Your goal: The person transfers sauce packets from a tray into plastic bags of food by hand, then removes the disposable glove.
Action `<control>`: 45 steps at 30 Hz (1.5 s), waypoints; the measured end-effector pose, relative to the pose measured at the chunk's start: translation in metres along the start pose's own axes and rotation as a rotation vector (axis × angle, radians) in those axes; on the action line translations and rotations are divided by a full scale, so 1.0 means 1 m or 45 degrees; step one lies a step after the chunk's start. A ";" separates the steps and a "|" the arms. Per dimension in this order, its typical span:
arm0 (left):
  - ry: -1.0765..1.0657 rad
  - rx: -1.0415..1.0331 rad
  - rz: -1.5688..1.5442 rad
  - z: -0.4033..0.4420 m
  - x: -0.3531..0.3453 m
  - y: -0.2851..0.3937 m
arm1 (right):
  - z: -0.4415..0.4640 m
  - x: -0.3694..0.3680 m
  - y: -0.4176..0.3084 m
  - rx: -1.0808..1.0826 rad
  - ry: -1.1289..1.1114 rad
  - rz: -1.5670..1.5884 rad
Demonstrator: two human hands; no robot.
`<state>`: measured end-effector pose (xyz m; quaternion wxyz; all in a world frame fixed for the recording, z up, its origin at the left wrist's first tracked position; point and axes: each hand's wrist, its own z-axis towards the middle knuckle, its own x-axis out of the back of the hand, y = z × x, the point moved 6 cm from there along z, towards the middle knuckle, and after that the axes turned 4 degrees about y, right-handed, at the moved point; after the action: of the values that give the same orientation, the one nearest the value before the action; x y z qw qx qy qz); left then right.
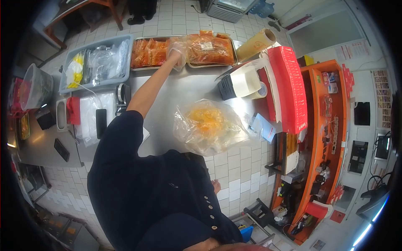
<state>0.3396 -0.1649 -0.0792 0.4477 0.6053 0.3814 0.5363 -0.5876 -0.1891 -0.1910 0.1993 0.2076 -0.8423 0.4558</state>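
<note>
My left hand (177, 54), covered by a clear plastic glove or bag, reaches to where two metal trays meet. It touches the film-wrapped packs of orange-red food there; its fingertips are hidden. The left tray holds several smaller packs (147, 52). A large pack (211, 49) with a white label fills the right one. Low by my body, my right hand (216, 186) hangs below table height, partly covered by my shirt. Its visible fingers look loose and hold nothing I can see. A clear plastic bag (205, 125) with yellow-orange contents lies on the steel table (161, 98).
A blue-grey bin (130, 58) of plastic bags stands back left, near a black phone (101, 123). A film roll (255, 45), an open carton (240, 81) and a tall red box (289, 88) crowd the right. An orange shelf (312, 159) stands beyond.
</note>
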 end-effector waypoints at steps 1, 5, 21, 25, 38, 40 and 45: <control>-0.008 -0.006 0.001 0.000 -0.002 0.003 | -0.005 0.001 -0.009 -0.004 0.005 0.007; 0.142 -0.597 0.561 -0.036 0.035 0.096 | -0.021 0.004 -0.033 -0.086 0.061 0.086; -0.634 -0.720 1.071 -0.106 -0.053 0.143 | -0.027 0.018 0.015 -0.010 0.005 -0.024; -0.577 -0.753 1.078 -0.115 -0.038 0.174 | -0.026 0.023 0.023 -0.026 -0.023 -0.107; -0.826 -0.849 1.189 -0.102 -0.097 0.204 | -0.018 0.029 -0.007 -0.198 0.024 0.081; -0.847 -0.811 1.170 -0.107 -0.095 0.203 | -0.022 0.027 -0.019 -0.210 -0.009 0.029; -0.613 -1.057 1.012 -0.104 -0.106 0.185 | 0.007 0.017 0.008 0.193 -0.214 -0.305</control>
<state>0.2190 -0.3080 0.0664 0.4854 0.5804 -0.2250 0.6140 -0.6065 -0.1938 -0.1909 0.1648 0.3584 -0.7883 0.4722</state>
